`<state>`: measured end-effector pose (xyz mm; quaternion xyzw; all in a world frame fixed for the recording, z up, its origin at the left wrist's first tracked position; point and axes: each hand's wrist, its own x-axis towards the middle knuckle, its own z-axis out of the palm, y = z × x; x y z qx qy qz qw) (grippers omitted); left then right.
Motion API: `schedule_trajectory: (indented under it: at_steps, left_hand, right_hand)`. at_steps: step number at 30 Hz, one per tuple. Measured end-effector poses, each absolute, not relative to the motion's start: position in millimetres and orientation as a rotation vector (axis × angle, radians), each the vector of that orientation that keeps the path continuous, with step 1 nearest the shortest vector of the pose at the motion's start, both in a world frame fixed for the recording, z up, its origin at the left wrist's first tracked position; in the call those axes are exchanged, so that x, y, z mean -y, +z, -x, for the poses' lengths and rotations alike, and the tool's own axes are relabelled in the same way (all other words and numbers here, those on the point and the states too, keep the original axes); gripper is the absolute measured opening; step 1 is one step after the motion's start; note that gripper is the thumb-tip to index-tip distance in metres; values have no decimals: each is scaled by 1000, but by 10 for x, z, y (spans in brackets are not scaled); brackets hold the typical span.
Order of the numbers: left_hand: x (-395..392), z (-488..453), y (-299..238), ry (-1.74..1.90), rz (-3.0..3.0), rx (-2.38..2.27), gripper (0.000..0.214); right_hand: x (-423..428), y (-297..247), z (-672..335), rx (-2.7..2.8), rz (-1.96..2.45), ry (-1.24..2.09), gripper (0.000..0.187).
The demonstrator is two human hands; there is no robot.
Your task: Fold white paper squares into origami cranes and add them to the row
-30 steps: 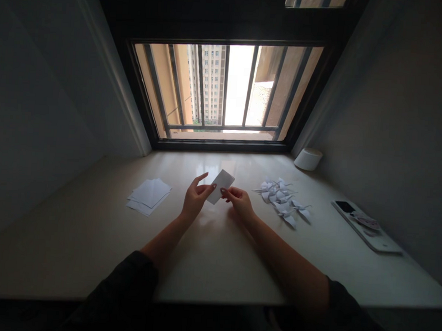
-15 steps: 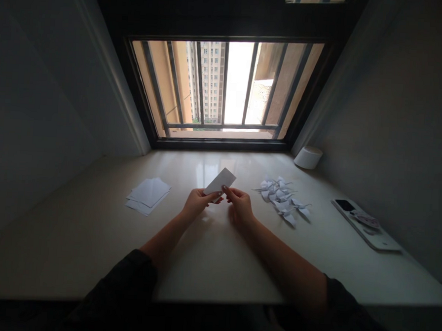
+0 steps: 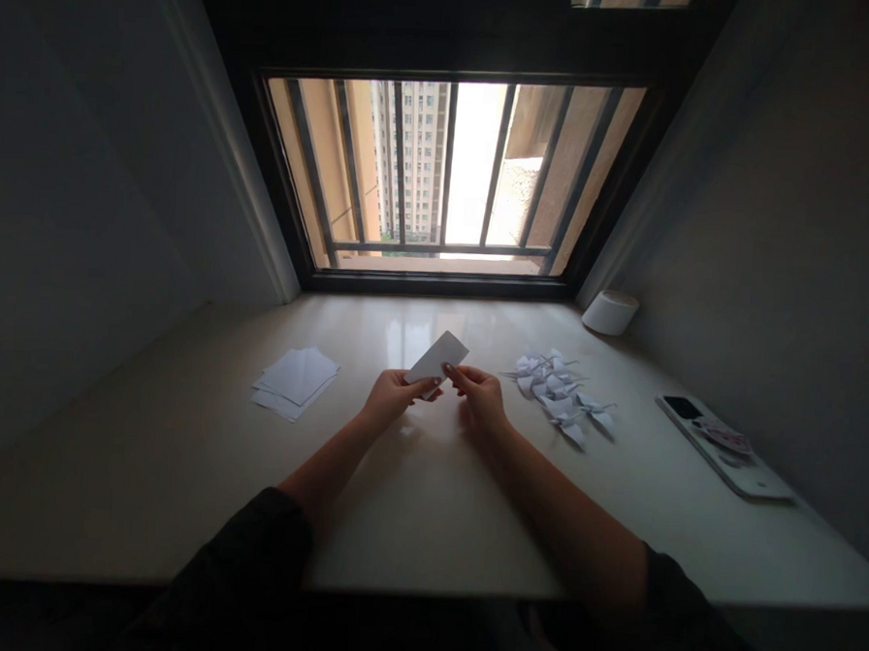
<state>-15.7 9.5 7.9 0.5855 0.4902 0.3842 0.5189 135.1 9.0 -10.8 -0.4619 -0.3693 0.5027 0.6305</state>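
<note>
A small folded white paper (image 3: 437,358) is held just above the pale counter (image 3: 411,499), near its middle. My left hand (image 3: 394,398) pinches the paper's lower left edge with closed fingers. My right hand (image 3: 480,397) pinches its lower right side, fingertips pressed on the paper. The two hands almost touch. A loose stack of white paper sheets (image 3: 295,380) lies on the counter to the left of my left hand. A cluster of several folded white paper cranes (image 3: 558,393) lies to the right of my right hand.
A barred window (image 3: 446,176) stands behind the counter. A white round container (image 3: 609,311) sits in the back right corner. A phone on a white tray (image 3: 724,442) lies along the right wall. Dark walls close in on both sides.
My left hand's fingers, spread a second ago, have closed onto the paper. The paper has tilted flatter and lower between both hands. The view has shifted slightly.
</note>
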Motion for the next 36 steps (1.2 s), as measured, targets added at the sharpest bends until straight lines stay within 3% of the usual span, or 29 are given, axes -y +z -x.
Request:
schedule_trajectory:
  at_steps: [21,27,36]
  left_hand:
    - [-326,458,108,1009,-1404,-1329,42]
    - [-246,450,161,908,-1790,-1496,29]
    - [-226,440,178,1024,-1854,-1612,27]
  right_hand:
    - [-278,-189,-1639,837,1087,980,33]
    - [-250,-228,-1529,1270,1194,895,48]
    - [-203,-287,-1512,1591,1330,769,37]
